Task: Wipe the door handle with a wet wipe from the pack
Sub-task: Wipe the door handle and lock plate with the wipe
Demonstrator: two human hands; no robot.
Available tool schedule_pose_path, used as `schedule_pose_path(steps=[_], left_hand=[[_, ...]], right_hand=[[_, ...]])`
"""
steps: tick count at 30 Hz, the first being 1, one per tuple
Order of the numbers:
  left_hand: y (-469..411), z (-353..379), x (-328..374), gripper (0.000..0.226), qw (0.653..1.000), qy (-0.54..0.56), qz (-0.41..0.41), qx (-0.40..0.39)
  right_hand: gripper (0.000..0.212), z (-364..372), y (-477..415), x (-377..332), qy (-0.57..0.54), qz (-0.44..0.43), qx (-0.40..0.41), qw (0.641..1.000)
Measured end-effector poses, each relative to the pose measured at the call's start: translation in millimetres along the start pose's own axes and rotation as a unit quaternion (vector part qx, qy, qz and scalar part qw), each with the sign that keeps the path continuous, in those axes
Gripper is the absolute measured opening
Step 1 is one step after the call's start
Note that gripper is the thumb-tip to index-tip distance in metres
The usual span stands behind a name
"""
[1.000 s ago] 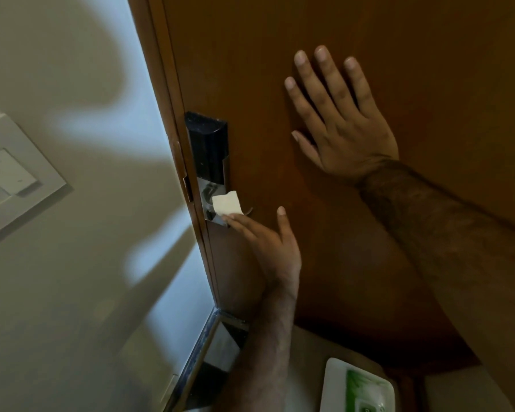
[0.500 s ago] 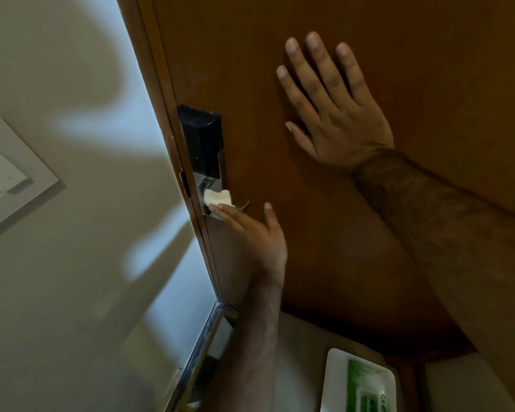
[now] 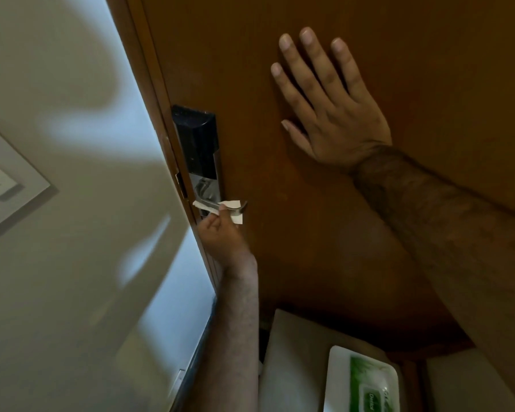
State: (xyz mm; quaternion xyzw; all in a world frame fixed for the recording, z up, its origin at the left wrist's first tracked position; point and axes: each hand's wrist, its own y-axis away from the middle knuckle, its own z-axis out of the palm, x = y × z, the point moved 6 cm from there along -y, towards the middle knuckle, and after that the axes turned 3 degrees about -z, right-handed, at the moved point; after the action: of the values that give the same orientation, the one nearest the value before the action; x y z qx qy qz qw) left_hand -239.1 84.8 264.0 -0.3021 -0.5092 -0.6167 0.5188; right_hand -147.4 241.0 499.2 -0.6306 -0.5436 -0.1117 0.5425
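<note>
A metal door handle (image 3: pixel 235 207) sticks out from a black and silver lock plate (image 3: pixel 197 150) near the left edge of the brown wooden door (image 3: pixel 309 263). My left hand (image 3: pixel 220 236) reaches up from below and grips a white wet wipe (image 3: pixel 204 205), which is draped over the handle, with a corner hanging under it. My right hand (image 3: pixel 330 105) lies flat on the door, fingers spread, up and to the right of the lock. The wet wipe pack (image 3: pixel 360 382), white with a green label, lies at the bottom of the view.
A pale wall (image 3: pixel 72 233) fills the left side, with a white switch plate (image 3: pixel 3 185) at the left edge. The pack rests on a light surface (image 3: pixel 295 352) below the door. A dark metal strip runs along the door frame at the bottom.
My left hand has curled from extended fingers into a grip, and the wipe has spread along the handle toward its tip. My right hand stays pressed on the door.
</note>
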Motion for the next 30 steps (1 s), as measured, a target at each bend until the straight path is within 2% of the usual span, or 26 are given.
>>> schedule_pose_path(steps=[5, 8, 10, 12, 13, 14, 15, 16, 18, 19, 20, 21, 23, 27, 30], left_hand=[[-12, -26, -14, 0.037, 0.989, 0.066, -0.104, -0.079], [-15, -35, -14, 0.043, 0.978, 0.058, -0.151, -0.135], [-14, -43, -12, 0.038, 0.971, 0.023, -0.157, -0.178], [-13, -52, -11, 0.021, 0.962, -0.027, -0.162, -0.219], [-12, -55, -10, 0.013, 0.956, -0.051, -0.163, -0.241], [-11, -59, -10, 0.012, 0.949, -0.074, -0.158, -0.263], [-10, -60, -10, 0.014, 0.941, -0.094, -0.154, -0.287], [-8, -62, -10, 0.018, 0.932, -0.113, -0.151, -0.311], [-1, -62, -10, 0.023, 0.911, -0.129, -0.156, -0.358], [2, -62, -10, 0.023, 0.901, -0.133, -0.161, -0.381], [4, -62, -9, 0.022, 0.891, -0.138, -0.163, -0.4], [6, -62, -8, 0.019, 0.884, -0.142, -0.165, -0.413], [9, -62, -7, 0.017, 0.877, -0.145, -0.162, -0.428], [14, -63, -6, 0.025, 0.869, -0.141, -0.139, -0.454], [18, -62, -6, 0.023, 0.847, -0.134, -0.15, -0.491]], right_hand=[[0.072, -8, 9, -4, -0.028, 0.016, -0.017, 0.999], [0.072, -10, 3, -1, -0.071, 0.043, -0.037, 0.996], [0.072, -18, 7, -14, -0.144, 0.066, -0.049, 0.986], [0.067, -27, 27, -43, -0.278, 0.103, -0.082, 0.951], [0.062, -29, 40, -62, -0.364, 0.144, -0.131, 0.911], [0.058, -27, 55, -84, -0.448, 0.203, -0.204, 0.846], [0.057, -22, 71, -105, -0.524, 0.271, -0.279, 0.758], [0.058, -20, 87, -127, -0.589, 0.342, -0.335, 0.651], [0.06, -16, 110, -158, -0.676, 0.464, -0.36, 0.445], [0.056, -14, 119, -168, -0.696, 0.509, -0.354, 0.362], [0.048, -12, 128, -175, -0.704, 0.538, -0.352, 0.303], [0.04, -11, 134, -180, -0.707, 0.55, -0.355, 0.268], [0.029, -15, 142, -187, -0.715, 0.558, -0.355, 0.225], [0.029, -23, 148, -191, -0.717, 0.596, -0.326, 0.157], [0.028, -27, 155, -194, -0.72, 0.616, -0.3, 0.113]])
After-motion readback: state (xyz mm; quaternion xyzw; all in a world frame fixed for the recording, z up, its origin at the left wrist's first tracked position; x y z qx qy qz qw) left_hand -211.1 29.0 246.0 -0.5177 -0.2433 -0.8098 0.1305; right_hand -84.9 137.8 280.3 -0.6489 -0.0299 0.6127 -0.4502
